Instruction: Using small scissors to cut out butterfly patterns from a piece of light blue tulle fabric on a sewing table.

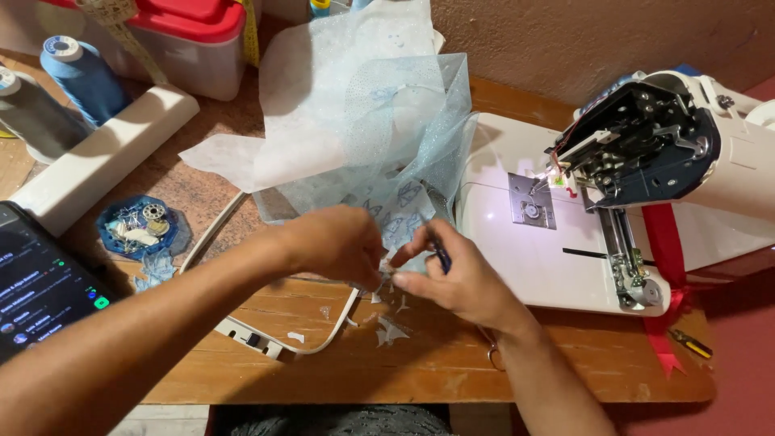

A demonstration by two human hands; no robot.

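We had both hands on a crumpled piece of pale blue see-through fabric with white backing paper (pixel 363 129); it lay bunched on the brown wooden table (pixel 452 363), just beside the white sewing machine (pixel 646 178), and its lower edge came down between our hands. Our left hand (pixel 335 242) was pinching that lower edge; our right hand (pixel 456 278) was closed around a small dark-handled cutting tool (pixel 440 254), with its thin metal tip poking up against the cloth.

What could go wrong? The tip was right by our left fingers, so a slip could nick them; the cloth was thin, so a tug or a wrong snip could tear it or cut the part we wanted to keep — that was our guess. Little white scraps (pixel 391 327) lay on the table under our hands and could be swept to the floor; the white plastic hoop (pixel 274 339) sat half under the cloth and close to the table's edge, so a pull could drag it off.

Some things we could not see well; the blades were hidden by our fingers and the cloth, so we could not tell if it was scissors or a pick; the spot being cut was covered too. The dark phone screen (pixel 40 282) and the grey and blue thread cones (pixel 56 89) were cut off at the side.
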